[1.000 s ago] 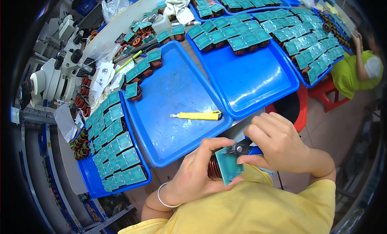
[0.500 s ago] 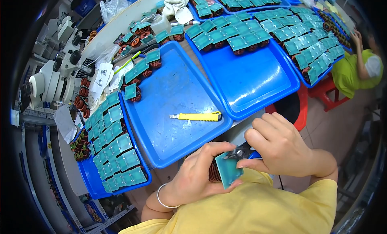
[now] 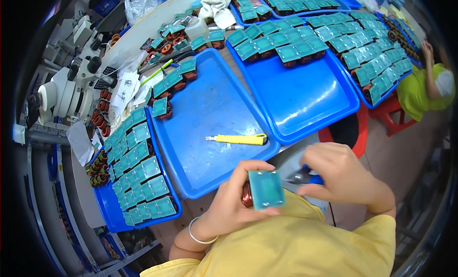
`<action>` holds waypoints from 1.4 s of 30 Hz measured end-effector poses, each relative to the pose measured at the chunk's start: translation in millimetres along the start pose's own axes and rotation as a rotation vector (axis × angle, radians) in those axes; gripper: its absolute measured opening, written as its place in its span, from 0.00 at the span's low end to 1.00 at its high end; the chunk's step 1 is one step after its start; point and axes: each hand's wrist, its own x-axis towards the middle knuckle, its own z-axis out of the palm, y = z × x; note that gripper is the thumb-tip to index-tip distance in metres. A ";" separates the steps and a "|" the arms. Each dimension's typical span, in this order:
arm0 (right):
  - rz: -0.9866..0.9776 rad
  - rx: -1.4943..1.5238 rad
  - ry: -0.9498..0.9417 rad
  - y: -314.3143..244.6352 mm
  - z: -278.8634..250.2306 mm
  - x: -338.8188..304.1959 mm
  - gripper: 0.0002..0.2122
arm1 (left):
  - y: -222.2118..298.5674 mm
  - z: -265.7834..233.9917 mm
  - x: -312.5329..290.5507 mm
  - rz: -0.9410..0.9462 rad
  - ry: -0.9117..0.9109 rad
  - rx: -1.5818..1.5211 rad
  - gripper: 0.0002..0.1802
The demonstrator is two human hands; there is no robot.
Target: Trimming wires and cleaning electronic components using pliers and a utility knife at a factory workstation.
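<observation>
Before the shirt [image 3: 305,243], hands [image 3: 228,204] hold pliers [image 3: 301,176] and a board [image 3: 265,190] (coil-backed).

Left hand [image 3: 230,199] curled — right hand [image 3: 338,174] (likewise)

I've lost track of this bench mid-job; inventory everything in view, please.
Held boarded coil: 1, green and copper, left hand
Cutters: 1, blue and dark, right hand
Utility knife: 1, yellow, centre tray
Trays: several, blue, across bench
Other boarded coils: many, green, mostly in trays
Bare coils: several, reddish, bench left
Papers: several, white, bench left
Cloth: 1, white, back
Plastic bag: 1, clear, back left
Equipment: count unclear, white, far left
Stool: 1, red, right
Co-worker: 1, yellow-green clothing, far right
Bracelet: 1, white, left wrist
Shirt: 1, yellow, bottom
Left hand, right hand: 2, bare, lower centre
</observation>
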 end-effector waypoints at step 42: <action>0.211 0.598 0.140 53.5 35.9 110.9 0.13 | -23.7 -139.9 16.0 -0.029 0.260 0.820 0.31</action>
